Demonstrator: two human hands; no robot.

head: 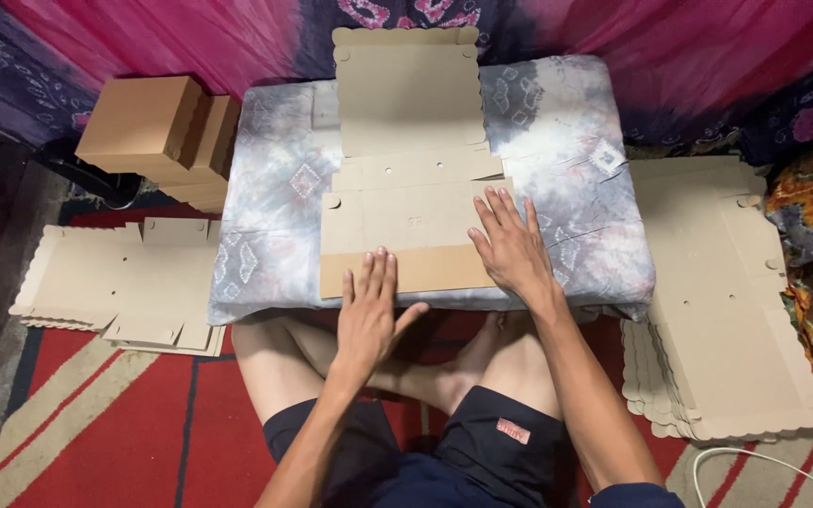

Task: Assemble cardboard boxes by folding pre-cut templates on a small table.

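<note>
A flat die-cut cardboard box blank [405, 160] with scalloped edges lies on a low table covered with a grey-blue patterned cloth [566, 160]. Its near flap [425, 268] is folded over, showing the browner side. My left hand [369, 310] rests flat, fingers together, on the near edge of that flap at the table's front. Spread on the right part of the blank, beside the fold, my right hand [510, 246] presses down. Neither hand grips anything.
Several folded brown boxes [157, 132] are stacked at the table's left. Flat blanks lie in a pile on the floor at left [115, 282], and a taller stack sits at right [722, 310]. My crossed legs are under the table's front on a red striped rug [124, 423].
</note>
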